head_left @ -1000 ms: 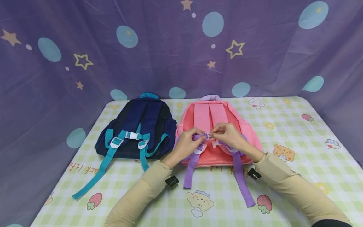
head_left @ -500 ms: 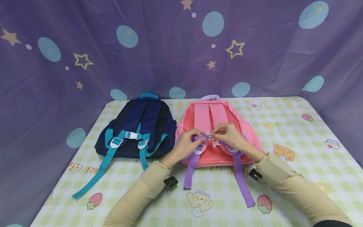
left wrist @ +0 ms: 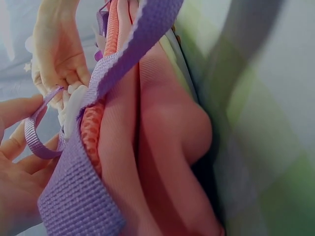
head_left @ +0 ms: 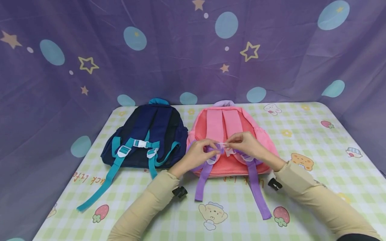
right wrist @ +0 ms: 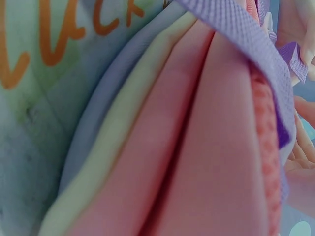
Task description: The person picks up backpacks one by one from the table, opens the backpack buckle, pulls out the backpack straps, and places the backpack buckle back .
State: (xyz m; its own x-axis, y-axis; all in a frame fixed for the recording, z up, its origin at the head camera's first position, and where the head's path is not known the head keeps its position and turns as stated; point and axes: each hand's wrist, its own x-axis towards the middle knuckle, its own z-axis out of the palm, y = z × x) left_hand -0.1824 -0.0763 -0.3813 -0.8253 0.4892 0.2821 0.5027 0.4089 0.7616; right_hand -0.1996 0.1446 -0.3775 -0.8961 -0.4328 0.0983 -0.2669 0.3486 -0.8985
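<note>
A pink backpack (head_left: 202, 117) lies with its straps up at the middle of the table. Over its lower part, my left hand (head_left: 196, 154) pinches a thin purple strap (head_left: 217, 147). My right hand (head_left: 248, 146) pinches the end of a small white buckle piece (head_left: 221, 144) on that strap; its fingertips partly hide it. Just below hangs another white buckle piece (head_left: 230, 152). In the left wrist view the purple strap (left wrist: 32, 133) bows out in a loop near my left hand (left wrist: 19, 172). The right wrist view catches my right hand (right wrist: 301, 147) at its edge.
To the left lies a navy backpack (head_left: 141, 117) with teal straps and a joined white buckle (head_left: 140, 144). Two loose purple strap ends (head_left: 254, 187) hang onto the checked tablecloth (head_left: 241, 224). A purple curtain (head_left: 181, 60) stands behind the table.
Both hands have dropped slightly, and the right has shifted a little to the right. The white piece between them has tilted. The backpacks have stayed in place.
</note>
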